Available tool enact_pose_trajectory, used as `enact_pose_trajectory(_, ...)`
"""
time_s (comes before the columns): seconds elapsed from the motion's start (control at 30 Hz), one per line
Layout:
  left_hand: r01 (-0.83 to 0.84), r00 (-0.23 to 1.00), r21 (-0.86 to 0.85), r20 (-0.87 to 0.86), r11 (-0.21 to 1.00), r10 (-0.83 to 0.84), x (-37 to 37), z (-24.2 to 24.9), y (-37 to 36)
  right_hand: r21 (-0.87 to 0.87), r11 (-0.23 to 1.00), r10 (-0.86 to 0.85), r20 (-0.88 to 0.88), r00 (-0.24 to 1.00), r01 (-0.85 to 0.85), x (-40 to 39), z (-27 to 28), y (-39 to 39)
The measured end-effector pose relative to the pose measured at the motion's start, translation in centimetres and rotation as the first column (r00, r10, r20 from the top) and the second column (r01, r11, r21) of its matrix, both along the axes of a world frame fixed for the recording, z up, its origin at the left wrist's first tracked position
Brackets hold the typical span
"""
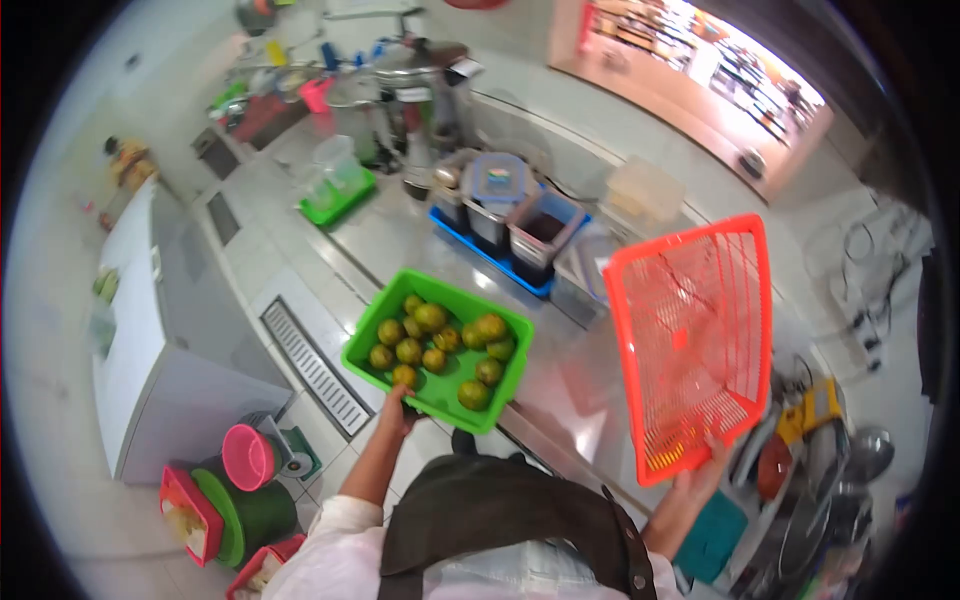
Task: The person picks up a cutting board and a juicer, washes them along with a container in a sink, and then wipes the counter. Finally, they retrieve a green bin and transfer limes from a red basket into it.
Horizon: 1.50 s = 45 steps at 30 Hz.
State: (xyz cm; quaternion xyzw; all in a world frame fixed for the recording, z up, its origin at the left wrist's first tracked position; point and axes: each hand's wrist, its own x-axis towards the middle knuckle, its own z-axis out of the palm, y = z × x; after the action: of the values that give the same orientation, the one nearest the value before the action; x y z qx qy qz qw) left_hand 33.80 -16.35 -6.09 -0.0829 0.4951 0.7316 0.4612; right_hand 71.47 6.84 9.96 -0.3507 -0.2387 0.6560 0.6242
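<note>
My left hand [400, 408] grips the near edge of a green tray [440, 385], with its thumb over the rim. Several green-yellow citrus fruits [430, 318] lie in that tray, some grouped at the left and others at the right. On the other side, my right hand [700, 470] holds an orange-red slotted basket [690, 340] by its lower end. The basket is tilted up on its side and looks empty. Part of my right hand's fingers is hidden behind the basket.
Lidded containers [498, 185] stand in a blue tray [490, 262] on the steel counter [380, 225]. Behind are a green tray with cups [338, 198] and a large metal pot [420, 62]. Metal utensils [870, 455] lie right; a white freezer [190, 350] and pink basin [250, 457] are left.
</note>
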Motion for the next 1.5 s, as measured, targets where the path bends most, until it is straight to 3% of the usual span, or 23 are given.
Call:
enact_pose_trajectory(0.07,-0.054,0.998,-0.008,0.011,0.999,0.054,1.3,1.3,-2.2,0.040,0.996,0.071,0.069,0.995,-0.074,-1.6,1.2,0.8)
enact_pose_trajectory(0.2,-0.142,0.990,0.033,0.020,0.989,0.142,2.4,6.9,-8.1,-0.020,0.975,0.222,0.020,0.975,-0.221,-7.9,1.9,2.0)
enact_pose_trajectory(0.27,-0.235,0.971,0.107,0.061,0.966,0.229,2.1,8.5,-10.6,0.051,0.929,0.361,0.083,0.929,-0.366,-12.5,1.8,2.3)
enact_pose_trajectory(0.4,-0.380,0.924,0.103,-0.009,0.919,0.382,-1.4,8.8,-15.7,0.077,0.845,0.529,0.015,0.848,-0.529,-25.1,3.0,-1.2)
enact_pose_trajectory(0.5,-0.463,0.881,0.140,-0.035,0.875,0.472,-5.8,8.3,-19.6,0.155,0.734,0.676,-0.068,0.734,-0.662,-34.6,2.5,-4.3)
enact_pose_trajectory(0.57,-0.523,0.842,0.143,-0.065,0.840,0.535,-9.3,7.2,-22.5,0.092,0.631,0.775,-0.120,0.621,-0.770,-40.9,1.7,-6.7)
enact_pose_trajectory(0.7,-0.597,0.791,0.087,-0.105,0.798,0.603,-17.4,6.9,-27.8,0.094,0.580,0.811,-0.154,0.564,-0.809,-52.9,0.8,-10.8)
enact_pose_trajectory(0.93,-0.586,0.801,0.117,-0.066,0.802,0.595,-34.3,9.2,-34.6,-0.054,0.701,0.679,-0.257,0.688,-0.711,-68.9,3.5,-15.8)
enact_pose_trajectory(1.07,-0.549,0.822,0.152,-0.080,0.822,0.564,-44.7,7.8,-34.8,0.041,0.571,0.796,-0.272,0.540,-0.820,-79.1,4.4,-18.4)
enact_pose_trajectory(1.27,-0.521,0.844,0.246,0.011,0.817,0.535,-58.6,4.3,-31.8,0.075,0.568,0.797,-0.298,0.525,-0.819,-104.0,-3.6,-14.1)
enact_pose_trajectory(1.33,-0.583,0.808,0.221,0.057,0.782,0.586,-62.3,3.4,-31.9,0.057,0.586,0.782,-0.300,0.546,-0.808,-111.7,-5.9,-12.9)
enact_pose_trajectory(1.43,-0.605,0.790,0.197,0.036,0.771,0.611,-66.8,4.9,-31.3,0.048,0.613,0.767,-0.278,0.578,-0.789,-123.1,-6.5,-10.6)
enact_pose_trajectory(1.5,-0.642,0.763,0.143,0.022,0.754,0.646,-69.3,4.8,-31.9,-0.098,0.633,0.745,-0.192,0.639,-0.768,-130.0,-6.2,-10.3)
